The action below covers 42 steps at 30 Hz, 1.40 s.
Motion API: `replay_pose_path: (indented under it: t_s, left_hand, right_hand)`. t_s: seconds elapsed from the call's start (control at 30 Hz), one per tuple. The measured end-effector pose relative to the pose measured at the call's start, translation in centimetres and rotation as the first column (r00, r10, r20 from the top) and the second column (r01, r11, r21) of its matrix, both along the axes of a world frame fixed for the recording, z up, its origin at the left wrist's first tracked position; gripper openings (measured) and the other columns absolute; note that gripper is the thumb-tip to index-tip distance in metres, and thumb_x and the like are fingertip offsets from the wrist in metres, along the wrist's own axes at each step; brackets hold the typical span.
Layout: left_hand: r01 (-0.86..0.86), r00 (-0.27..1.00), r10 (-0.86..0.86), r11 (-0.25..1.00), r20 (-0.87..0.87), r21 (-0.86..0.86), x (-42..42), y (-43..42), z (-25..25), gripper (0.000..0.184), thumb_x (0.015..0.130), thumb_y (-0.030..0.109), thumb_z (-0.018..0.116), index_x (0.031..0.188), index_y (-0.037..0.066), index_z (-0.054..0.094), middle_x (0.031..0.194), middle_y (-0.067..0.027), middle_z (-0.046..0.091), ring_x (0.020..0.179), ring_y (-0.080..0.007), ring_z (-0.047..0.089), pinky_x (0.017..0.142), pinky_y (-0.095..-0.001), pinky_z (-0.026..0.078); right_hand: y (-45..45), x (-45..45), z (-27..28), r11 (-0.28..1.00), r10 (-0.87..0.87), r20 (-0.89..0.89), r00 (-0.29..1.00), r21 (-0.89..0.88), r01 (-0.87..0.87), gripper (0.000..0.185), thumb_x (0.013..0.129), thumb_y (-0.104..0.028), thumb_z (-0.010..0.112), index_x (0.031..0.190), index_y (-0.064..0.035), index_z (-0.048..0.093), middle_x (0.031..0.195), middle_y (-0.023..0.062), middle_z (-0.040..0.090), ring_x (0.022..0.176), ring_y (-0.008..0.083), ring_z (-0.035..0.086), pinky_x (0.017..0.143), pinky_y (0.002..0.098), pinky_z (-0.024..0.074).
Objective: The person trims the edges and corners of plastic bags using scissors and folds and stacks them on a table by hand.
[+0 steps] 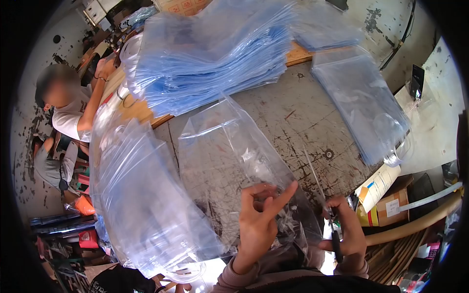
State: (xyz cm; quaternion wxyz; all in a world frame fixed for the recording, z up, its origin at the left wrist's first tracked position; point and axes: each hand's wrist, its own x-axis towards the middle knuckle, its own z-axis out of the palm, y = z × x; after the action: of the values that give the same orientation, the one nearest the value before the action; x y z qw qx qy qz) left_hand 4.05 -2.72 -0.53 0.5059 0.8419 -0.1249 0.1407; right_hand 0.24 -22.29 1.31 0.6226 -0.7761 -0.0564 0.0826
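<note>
The left hand (259, 227) was held over the lower part of a clear plastic bag (207, 154), its index finger extended and the others curled; whether film was pinched between them could not be told. Black-handled scissors (336, 241) were gripped in the right hand (349, 237), well apart from the left, with the metal pointed up along the bag's right edge. The bag was spread on the scratched table (303, 127), between a fanned stack of bags (141, 195) and a neater stack (361, 102), below a large pile (210, 73).

A nick to the extended index finger seemed the main hazard, since the metal was near it. The bag could also be cut crookedly if the loose film were allowed to slide or wrinkle, and its transparency could cause the edge to be misjudged against the scarred surface.
</note>
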Motion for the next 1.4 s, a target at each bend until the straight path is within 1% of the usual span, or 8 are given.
replay_pose_path:
  t_s: [0.07,0.2,0.73,0.8,1.0,1.23,1.3,1.4]
  left_hand:
    - [-0.004,0.996,0.013,0.994,0.087,-0.11,-0.2,0.0,-0.2,0.042,0.08,-0.015,0.045,0.104,0.011,0.068,0.097,-0.0115,0.046,0.081,-0.0184,0.055,0.063,-0.0269,0.048]
    - [-0.147,0.964,0.187,0.968,0.191,-0.204,-0.3,-0.1,0.4,0.022,0.074,-0.012,0.05,0.073,0.002,0.067,0.09,-0.0122,0.05,0.077,-0.0201,0.053,0.062,-0.0267,0.044]
    - [-0.092,0.971,0.139,0.969,0.196,-0.229,-0.9,0.1,-0.1,0.035,0.086,-0.01,0.043,0.074,0.007,0.072,0.098,-0.0123,0.046,0.08,-0.018,0.054,0.065,-0.0255,0.048]
    - [-0.158,0.971,0.219,0.889,0.095,-0.43,-1.0,-0.5,-0.1,0.029,0.086,-0.005,0.05,0.066,0.007,0.066,0.095,-0.0137,0.051,0.079,-0.019,0.053,0.058,-0.0247,0.046]
    - [-0.113,0.953,0.164,0.973,0.256,-0.202,-0.6,0.7,-1.1,0.028,0.087,-0.006,0.047,0.066,0.005,0.062,0.096,-0.0159,0.05,0.078,-0.0193,0.053,0.055,-0.0228,0.051]
    - [-0.137,0.975,0.187,0.934,0.122,-0.33,-0.9,0.1,-0.8,0.026,0.082,-0.011,0.051,0.067,0.006,0.064,0.099,-0.0158,0.049,0.08,-0.0202,0.053,0.064,-0.026,0.055]
    - [-0.135,0.971,0.184,0.949,0.152,-0.285,-0.8,0.2,-0.9,0.033,0.09,-0.004,0.043,0.066,0.003,0.065,0.101,-0.0158,0.048,0.079,-0.0193,0.055,0.063,-0.0282,0.051]
    - [-0.166,0.968,0.207,0.952,0.143,-0.257,-0.8,0.2,-0.7,0.026,0.077,-0.016,0.055,0.067,0.007,0.062,0.101,-0.0152,0.049,0.082,-0.0204,0.053,0.063,-0.0254,0.055]
  right_hand:
    - [0.7,0.4,0.2,0.975,0.02,0.159,0.987,-0.223,0.016,0.072,0.047,-0.033,0.087,0.101,-0.0026,0.051,0.086,0.0085,0.048,0.076,0.0208,0.049,0.066,0.0294,0.0411]
    - [0.9,0.9,0.4,0.954,0.153,0.226,0.962,-0.287,-0.084,0.072,0.045,-0.036,0.088,0.098,-0.0024,0.052,0.084,0.0089,0.048,0.072,0.0216,0.046,0.061,0.0308,0.0395]
    - [2.6,1.4,1.5,0.947,0.146,0.229,0.962,-0.315,-0.069,0.069,0.046,-0.037,0.087,0.096,-0.0015,0.055,0.079,0.008,0.046,0.069,0.0211,0.045,0.057,0.0301,0.0381]
    - [2.8,1.5,1.6,0.947,0.137,0.234,0.962,-0.316,-0.058,0.068,0.047,-0.037,0.087,0.095,-0.0018,0.055,0.078,0.0081,0.045,0.069,0.0211,0.044,0.055,0.0295,0.0377]
    - [3.0,1.5,1.4,0.946,0.106,0.246,0.963,-0.322,-0.022,0.067,0.047,-0.037,0.086,0.094,-0.002,0.055,0.076,0.0077,0.043,0.068,0.0217,0.043,0.055,0.0302,0.0369]
    - [2.9,1.3,0.8,0.918,0.081,0.304,0.949,-0.394,0.048,0.074,0.039,-0.043,0.087,0.091,-0.0031,0.052,0.074,0.0069,0.047,0.066,0.0208,0.044,0.054,0.0303,0.0362]
    - [2.9,1.3,0.9,0.902,0.081,0.312,0.946,-0.427,0.064,0.075,0.04,-0.044,0.086,0.092,-0.0024,0.051,0.076,0.0081,0.047,0.067,0.0223,0.045,0.054,0.0305,0.0366]
    - [3.0,1.3,0.8,0.892,0.08,0.313,0.947,-0.446,0.071,0.075,0.041,-0.045,0.086,0.091,-0.0017,0.051,0.076,0.0092,0.047,0.067,0.0235,0.045,0.054,0.0315,0.0369]
